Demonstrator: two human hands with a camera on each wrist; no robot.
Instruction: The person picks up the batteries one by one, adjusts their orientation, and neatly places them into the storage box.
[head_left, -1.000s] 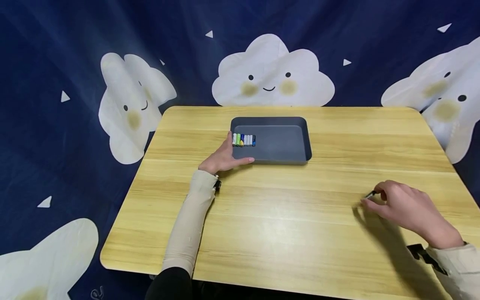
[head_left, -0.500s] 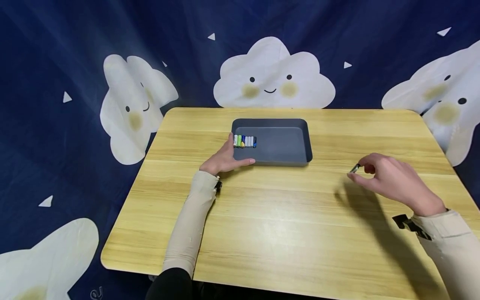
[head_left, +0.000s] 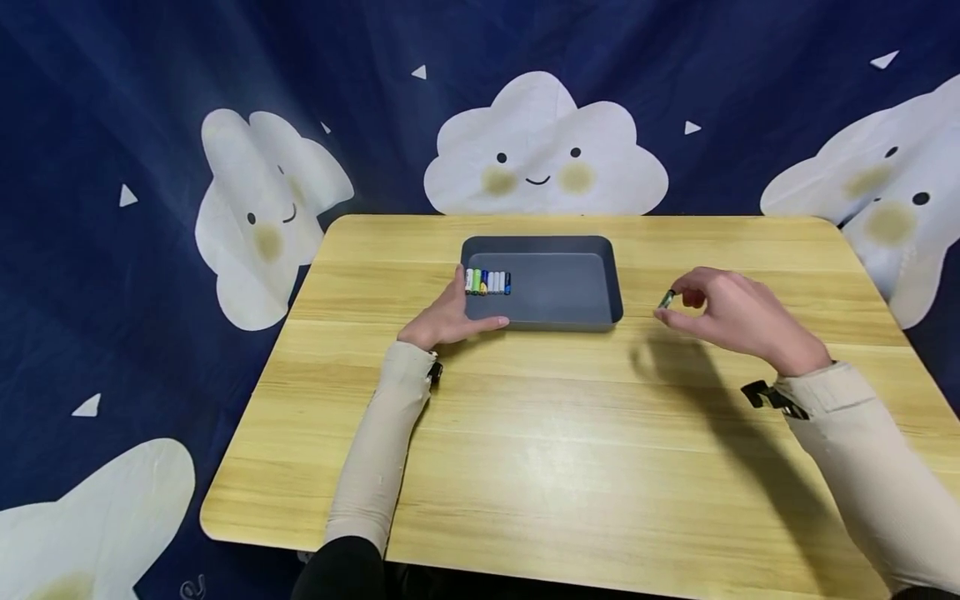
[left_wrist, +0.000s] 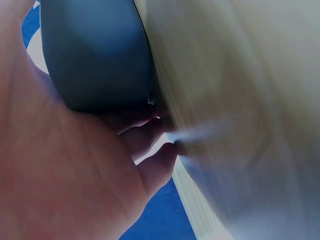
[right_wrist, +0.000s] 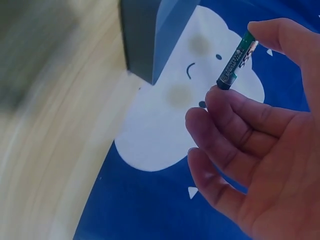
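My right hand [head_left: 738,318] pinches a small dark-green battery [right_wrist: 237,61] end to end between thumb and a fingertip, its other fingers loosely bent. That hand is above the table, just right of a shallow grey tray [head_left: 558,310]. Against the tray's front left corner rests my left hand [head_left: 441,321], thumb along the front wall and fingers spread along the left side. Inside the tray, by its left wall, several batteries [head_left: 489,282] lie side by side in a row: white, green, dark blue with yellow, pale grey, and black with blue.
A light wooden table [head_left: 525,467] with rounded corners carries the tray near its back edge. Behind it hangs a dark blue cloth [head_left: 375,100] printed with white smiling clouds.
Carrying the battery, my right hand has risen off the right part of the table and moved left and away from me toward the tray. My left hand and the tray have stayed put.
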